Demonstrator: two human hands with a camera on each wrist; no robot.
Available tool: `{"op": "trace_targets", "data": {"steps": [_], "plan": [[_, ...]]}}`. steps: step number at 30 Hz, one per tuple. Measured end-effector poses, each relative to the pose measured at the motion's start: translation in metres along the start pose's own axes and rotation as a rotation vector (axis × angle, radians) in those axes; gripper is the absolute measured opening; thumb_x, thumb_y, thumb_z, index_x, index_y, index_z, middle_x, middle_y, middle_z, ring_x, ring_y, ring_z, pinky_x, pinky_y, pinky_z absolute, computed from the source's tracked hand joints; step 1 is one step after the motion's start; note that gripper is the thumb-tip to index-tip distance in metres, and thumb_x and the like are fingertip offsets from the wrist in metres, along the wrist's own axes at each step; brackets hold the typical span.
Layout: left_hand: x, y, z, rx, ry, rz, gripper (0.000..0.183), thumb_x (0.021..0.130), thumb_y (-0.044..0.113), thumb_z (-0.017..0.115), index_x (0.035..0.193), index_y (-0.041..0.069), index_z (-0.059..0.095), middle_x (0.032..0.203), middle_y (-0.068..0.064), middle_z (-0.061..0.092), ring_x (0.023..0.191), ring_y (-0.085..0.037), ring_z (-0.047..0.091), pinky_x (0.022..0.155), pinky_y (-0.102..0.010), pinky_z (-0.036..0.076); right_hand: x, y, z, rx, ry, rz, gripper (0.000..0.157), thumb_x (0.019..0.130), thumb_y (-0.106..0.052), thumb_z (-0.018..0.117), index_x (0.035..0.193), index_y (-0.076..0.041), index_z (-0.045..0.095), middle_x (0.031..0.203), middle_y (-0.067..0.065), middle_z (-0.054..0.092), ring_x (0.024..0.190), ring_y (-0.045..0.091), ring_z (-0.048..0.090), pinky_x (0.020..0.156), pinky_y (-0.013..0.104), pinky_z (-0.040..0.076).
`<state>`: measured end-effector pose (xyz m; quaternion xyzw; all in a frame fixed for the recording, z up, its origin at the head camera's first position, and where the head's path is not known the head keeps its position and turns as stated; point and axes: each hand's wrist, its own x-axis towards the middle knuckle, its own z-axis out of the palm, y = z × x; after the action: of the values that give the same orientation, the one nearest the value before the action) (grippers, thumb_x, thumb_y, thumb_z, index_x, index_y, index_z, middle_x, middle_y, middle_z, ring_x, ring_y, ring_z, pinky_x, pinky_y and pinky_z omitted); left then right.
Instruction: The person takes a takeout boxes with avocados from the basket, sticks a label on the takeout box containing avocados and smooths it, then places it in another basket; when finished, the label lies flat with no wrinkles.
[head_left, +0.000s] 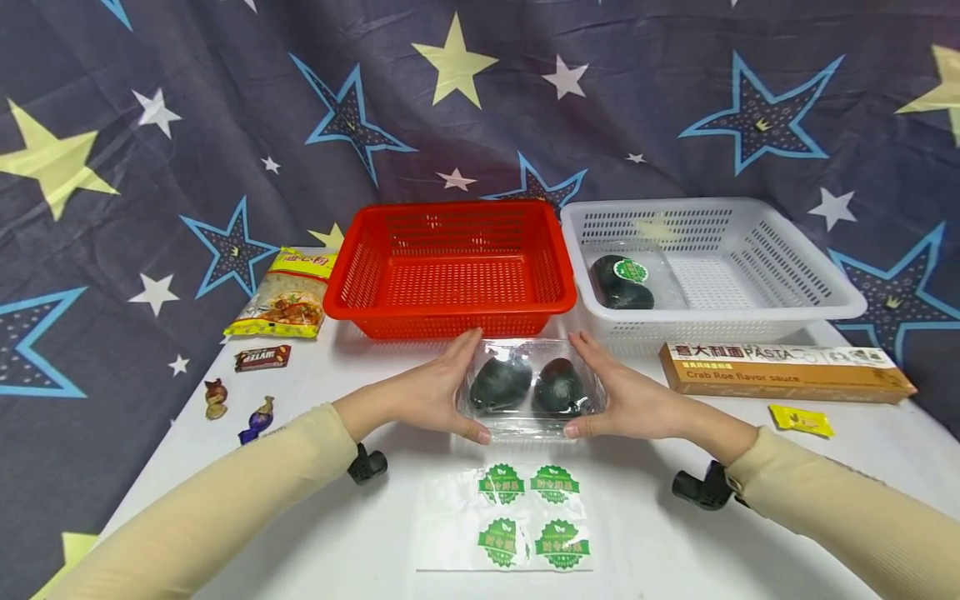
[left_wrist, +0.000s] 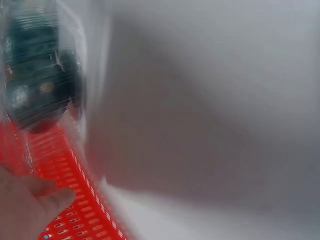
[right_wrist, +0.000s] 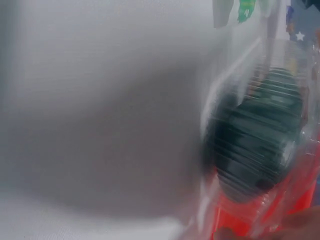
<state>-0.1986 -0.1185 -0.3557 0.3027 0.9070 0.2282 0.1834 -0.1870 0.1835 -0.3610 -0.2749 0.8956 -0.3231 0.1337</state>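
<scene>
A clear plastic box [head_left: 532, 424] with two dark green avocados [head_left: 502, 383] inside is held between both hands in front of the red basket. My left hand [head_left: 429, 395] grips its left side, thumb at the near edge and fingers toward the far edge. On the opposite side my right hand [head_left: 637, 398] holds it the same way. Both wrist views show the box blurred, with an avocado [left_wrist: 37, 70] seen through its ribbed wall. Just nearer than the box lies a sheet of green round stickers [head_left: 453, 521].
Behind stand a red basket [head_left: 450, 312] and a white basket [head_left: 720, 316]; the white one holds another avocado box [head_left: 663, 279] bearing a green sticker. A noodle bag [head_left: 285, 296] and wrapped candies [head_left: 262, 357] lie left. A pasta box [head_left: 787, 375] and yellow packet [head_left: 801, 420] lie right.
</scene>
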Motion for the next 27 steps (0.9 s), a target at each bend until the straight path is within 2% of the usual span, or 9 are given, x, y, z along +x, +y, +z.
{"op": "trace_targets", "data": {"steps": [3,6,9,11,14,16,20,23,27], "plan": [[-0.01,-0.002,0.001,0.006,0.016,-0.019,0.138,0.065,0.06,0.079,0.15,0.005,-0.015,0.158,-0.015,-0.014,0.145,-0.025,-0.005,0.115,-0.042,0.013,-0.006,-0.005,-0.002,-0.04,0.034,-0.009,0.124,0.068,-0.051,0.081,0.154,-0.015,0.0,0.158,0.018,-0.003,0.139,0.046,0.016,0.104,0.062,0.026],[-0.029,-0.006,0.004,0.066,0.027,-0.051,0.138,0.065,0.063,0.078,0.15,0.001,-0.011,0.158,-0.018,-0.01,0.145,-0.027,-0.002,0.115,-0.042,0.014,-0.021,-0.019,-0.005,-0.123,0.157,-0.079,0.116,0.069,-0.052,0.079,0.154,-0.016,0.01,0.158,0.015,0.013,0.137,0.042,0.027,0.103,0.059,0.031],[-0.049,-0.009,0.011,0.147,-0.002,-0.093,0.133,0.065,0.066,0.075,0.151,-0.003,0.0,0.157,-0.022,-0.002,0.145,-0.033,0.004,0.114,-0.047,0.019,-0.036,-0.04,0.0,-0.188,0.278,-0.26,0.097,0.074,-0.045,0.078,0.151,-0.014,0.028,0.15,0.01,0.037,0.131,0.032,0.042,0.102,0.051,0.038],[-0.058,-0.01,0.017,0.195,-0.041,-0.119,0.129,0.067,0.07,0.07,0.151,-0.003,0.006,0.157,-0.022,0.002,0.144,-0.035,0.006,0.112,-0.052,0.02,-0.042,-0.054,0.011,-0.204,0.282,-0.426,0.079,0.08,-0.037,0.076,0.145,-0.012,0.039,0.141,0.005,0.049,0.125,0.025,0.05,0.1,0.043,0.042],[-0.064,-0.009,0.025,0.238,-0.075,-0.137,0.123,0.069,0.074,0.065,0.151,-0.003,0.012,0.157,-0.022,0.006,0.144,-0.038,0.007,0.11,-0.058,0.02,-0.039,-0.067,0.034,-0.209,0.126,-0.633,0.058,0.088,-0.026,0.069,0.139,-0.009,0.047,0.135,0.003,0.054,0.121,0.018,0.053,0.098,0.035,0.045],[-0.064,-0.008,0.03,0.261,-0.086,-0.149,0.121,0.07,0.075,0.062,0.151,-0.001,0.013,0.157,-0.021,0.006,0.144,-0.038,0.005,0.11,-0.059,0.018,-0.033,-0.07,0.049,-0.247,-0.01,-0.669,0.053,0.09,-0.021,0.066,0.138,-0.008,0.048,0.137,0.003,0.053,0.124,0.016,0.05,0.098,0.034,0.045],[-0.062,-0.007,0.037,0.316,-0.105,-0.181,0.12,0.071,0.075,0.061,0.151,0.0,0.014,0.158,-0.02,0.005,0.144,-0.038,0.005,0.111,-0.058,0.018,-0.018,-0.067,0.067,-0.385,-0.197,-0.606,0.055,0.091,-0.013,0.064,0.141,-0.007,0.044,0.143,0.005,0.047,0.131,0.016,0.043,0.101,0.032,0.043],[-0.061,-0.008,0.04,0.344,-0.119,-0.195,0.12,0.071,0.076,0.059,0.152,0.001,0.012,0.158,-0.019,0.002,0.144,-0.037,0.002,0.111,-0.058,0.017,-0.009,-0.063,0.074,-0.485,-0.244,-0.585,0.057,0.09,-0.009,0.064,0.143,-0.007,0.042,0.145,0.005,0.044,0.134,0.017,0.04,0.102,0.032,0.042],[-0.062,-0.01,0.043,0.356,-0.116,-0.202,0.121,0.07,0.078,0.058,0.152,0.002,0.012,0.159,-0.018,0.001,0.145,-0.037,0.001,0.112,-0.058,0.015,-0.002,-0.058,0.079,-0.549,-0.269,-0.581,0.054,0.092,-0.009,0.061,0.143,-0.009,0.042,0.145,0.005,0.044,0.135,0.018,0.038,0.101,0.031,0.042]]}}
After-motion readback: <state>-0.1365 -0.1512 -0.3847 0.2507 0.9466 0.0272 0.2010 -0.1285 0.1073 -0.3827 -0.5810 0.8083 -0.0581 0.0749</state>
